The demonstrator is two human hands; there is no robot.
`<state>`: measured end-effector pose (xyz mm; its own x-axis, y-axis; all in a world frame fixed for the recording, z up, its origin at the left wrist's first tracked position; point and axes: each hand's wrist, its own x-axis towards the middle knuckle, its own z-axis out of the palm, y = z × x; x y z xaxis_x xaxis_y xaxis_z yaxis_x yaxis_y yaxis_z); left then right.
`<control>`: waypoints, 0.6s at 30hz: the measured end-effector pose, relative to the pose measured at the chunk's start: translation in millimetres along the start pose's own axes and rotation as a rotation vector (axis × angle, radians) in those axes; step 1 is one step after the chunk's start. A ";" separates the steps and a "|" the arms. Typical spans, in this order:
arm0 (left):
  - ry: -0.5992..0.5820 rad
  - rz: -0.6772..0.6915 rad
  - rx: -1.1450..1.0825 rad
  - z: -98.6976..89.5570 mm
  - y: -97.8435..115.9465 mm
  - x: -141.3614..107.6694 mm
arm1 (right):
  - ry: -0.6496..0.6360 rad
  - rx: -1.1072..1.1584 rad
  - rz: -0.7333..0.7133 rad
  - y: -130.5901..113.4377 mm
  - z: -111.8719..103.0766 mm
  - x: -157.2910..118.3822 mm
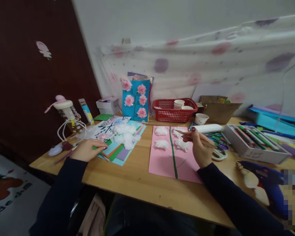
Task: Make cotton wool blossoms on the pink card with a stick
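Right hand (203,150) pinches a slim pointed tool (180,132) over the pink sheet (161,163), near the tabletop's (135,183) front edge. Left hand (86,150), loosely curled, touches coloured papers (111,149); grip unclear. Sheet judged light, bendable: hold by bare near-left corner, sparing fragile white tufts (161,144).

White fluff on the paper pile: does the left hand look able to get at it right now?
Probably yes. The left hand is right by the coloured papers, and the white fluff lies uncovered on top, with nothing visible standing between.
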<state>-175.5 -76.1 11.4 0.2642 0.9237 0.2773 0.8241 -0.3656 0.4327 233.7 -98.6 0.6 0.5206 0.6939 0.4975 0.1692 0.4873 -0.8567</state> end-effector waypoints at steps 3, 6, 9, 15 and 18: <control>0.048 0.002 -0.001 1.7 4.9 8.4 | -0.028 -0.005 -0.006 6.1 -1.3 -2.1; 0.139 -0.108 0.043 3.9 10.6 23.5 | -0.053 -0.023 -0.016 10.4 -1.9 -5.2; 0.078 -0.167 0.090 11.4 10.2 45.7 | -0.085 -0.040 -0.009 11.6 -1.9 -8.2; 0.042 -0.116 0.272 34.1 0.9 73.3 | -0.116 -0.029 0.031 8.8 -3.3 -9.7; 0.126 -0.089 0.131 31.9 -0.1 72.9 | -0.123 -0.012 0.045 5.6 -2.6 -10.9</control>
<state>-140.4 -5.1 4.3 0.1290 0.9272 0.3516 0.9019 -0.2571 0.3472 231.2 -104.8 -10.0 0.4212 0.7751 0.4710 0.1581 0.4486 -0.8796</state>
